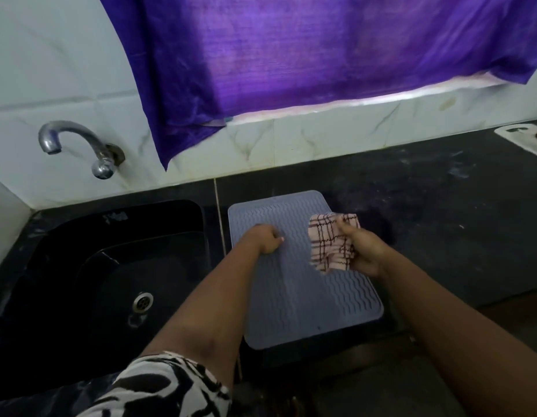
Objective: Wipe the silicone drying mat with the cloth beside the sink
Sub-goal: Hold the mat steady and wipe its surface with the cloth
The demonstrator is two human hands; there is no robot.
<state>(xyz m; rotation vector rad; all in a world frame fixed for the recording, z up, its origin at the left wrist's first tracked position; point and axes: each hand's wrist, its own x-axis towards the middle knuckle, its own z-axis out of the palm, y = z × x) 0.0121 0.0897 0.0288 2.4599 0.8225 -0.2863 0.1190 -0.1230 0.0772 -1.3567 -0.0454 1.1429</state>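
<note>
Nearest the camera, a black-and-white patterned sleeve [159, 386] is covering the person's left upper arm, and both bare forearms are reaching forward over the dark countertop [441, 236]. The silicone drying mat [306, 308] is lying flat on that counter just beside the black sink [89, 266], its near edge appearing to sit at or slightly past the counter's front edge. That is looking like the first risk: a firm pull toward the body could be dragging the mat off the front, since silicone is flexing and sliding easily under a sideways push

Further along, the left hand [265, 239] is curling into a loose fist and pressing on the mat's left side, holding nothing but seemingly pinning the sheet. If that pressure is easing, the mat is likely to be bunching or skating toward the sink. The right hand [362, 246] is gripping the checked cloth [332, 243] in a crumpled wad over the mat's right part; whether the cloth is touching the ridges cannot be told. A bunched cloth is likely to be skipping over the wavy grooves and leaving moisture in them, and a loose corner could be catching under the hand

Beyond, a tap [77, 145] is projecting from the tiled wall [321, 142] and a purple curtain [291, 55] is hanging above, well apart from the work
</note>
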